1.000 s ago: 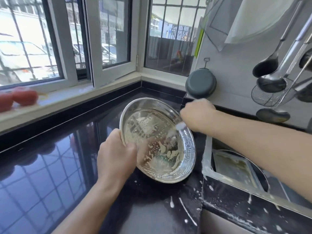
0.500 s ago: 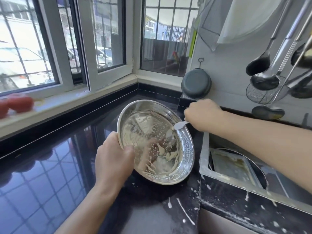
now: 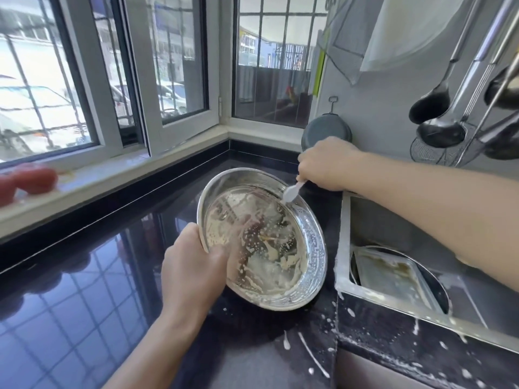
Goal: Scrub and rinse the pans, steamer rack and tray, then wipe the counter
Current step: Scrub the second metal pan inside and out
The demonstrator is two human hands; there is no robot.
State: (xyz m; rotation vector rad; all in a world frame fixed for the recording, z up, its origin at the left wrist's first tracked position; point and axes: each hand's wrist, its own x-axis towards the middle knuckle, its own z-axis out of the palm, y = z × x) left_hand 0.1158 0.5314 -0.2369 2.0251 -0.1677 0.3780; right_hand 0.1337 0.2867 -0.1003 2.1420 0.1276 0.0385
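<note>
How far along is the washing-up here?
Early, by the look of it. Nothing looks rinsed yet. In hand: the left hand grips the soapy round pan tilted on the counter, while the right hand holds a white tool at its far rim. Left: a dirty tray waits in the sink, and white splashes mark the counter.

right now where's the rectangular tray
In the head view the tray sits low on the right, down in the sink, below the right forearm and just right of the round pan on the counter.
</note>
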